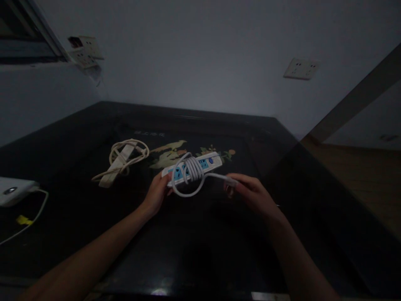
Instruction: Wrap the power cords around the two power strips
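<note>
Your left hand [158, 193] gripped the end of the power strip [200, 166] just above the tabletop [78, 217]. Its cord [191, 169] was already wound around it several times. Your right hand [250, 193] pinched the plug [231, 182]; only this last loose loop seemed left.

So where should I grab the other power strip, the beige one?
Grab the beige strip by its near end, coming from the front-left. That end sticks out bare beyond the cord, which loops loosely around the far half. The left hand and right hand are busy with the white strip.
</note>
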A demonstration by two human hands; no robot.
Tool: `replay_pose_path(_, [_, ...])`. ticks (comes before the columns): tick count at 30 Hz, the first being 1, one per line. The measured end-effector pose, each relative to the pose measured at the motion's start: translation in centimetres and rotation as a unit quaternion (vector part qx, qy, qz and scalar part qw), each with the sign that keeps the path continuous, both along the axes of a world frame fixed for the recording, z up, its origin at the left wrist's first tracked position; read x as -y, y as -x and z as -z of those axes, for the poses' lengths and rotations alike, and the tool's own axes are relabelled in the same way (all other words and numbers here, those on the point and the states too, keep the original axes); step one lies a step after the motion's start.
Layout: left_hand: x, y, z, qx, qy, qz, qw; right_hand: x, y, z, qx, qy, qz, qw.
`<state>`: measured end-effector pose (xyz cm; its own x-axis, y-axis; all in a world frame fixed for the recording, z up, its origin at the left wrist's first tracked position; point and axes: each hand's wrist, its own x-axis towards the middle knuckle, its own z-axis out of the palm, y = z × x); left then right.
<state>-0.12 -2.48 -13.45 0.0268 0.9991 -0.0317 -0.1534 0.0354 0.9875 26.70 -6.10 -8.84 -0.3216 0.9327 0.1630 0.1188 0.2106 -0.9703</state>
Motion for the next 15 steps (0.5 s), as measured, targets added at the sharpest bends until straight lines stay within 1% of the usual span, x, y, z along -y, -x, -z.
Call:
replay_pose_path(2, [0.1, 0.0, 0.2, -0.020, -0.008, 0.034, 0.999, -0.2, -0.1, 0.3, -0.072, -0.017, 0.087, 0.993])
replay_pose_path(4, [0.2, 0.1, 0.4, -0.043, -0.008, 0.082, 0.996, -0.6, -0.3, 0.6, -0.128, -0.042, 0.163, 0.978])
replay_pose_path(6, [0.4, 0.1, 0.6, -0.056, -0.005, 0.130, 0.990, -1.1, -0.5, 1.0, -0.177, -0.052, 0.215, 0.959])
replay_pose_path(9, [0.9, 0.1, 0.7, -0.058, 0.008, 0.211, 0.976, -1.8, -1.1, 1.6, -0.230, -0.025, 0.274, 0.933])
replay_pose_path(11, [1.3, 0.2, 0.5, -0.047, 0.026, 0.266, 0.962, -2.1, -1.4, 2.0, -0.230, -0.003, 0.308, 0.923])
replay_pose_path(12, [1.5, 0.1, 0.4, -0.039, 0.036, 0.291, 0.955, -2.2, -1.5, 2.2, -0.218, 0.003, 0.318, 0.923])
replay_pose_path(13, [1.7, 0.1, 0.2, -0.030, 0.045, 0.312, 0.949, -2.3, -1.5, 2.3, -0.196, 0.007, 0.321, 0.926])
replay_pose_path(15, [2.2, 0.1, -0.1, -0.009, 0.059, 0.334, 0.941, -2.3, -1.4, 2.5, -0.121, 0.013, 0.299, 0.947])
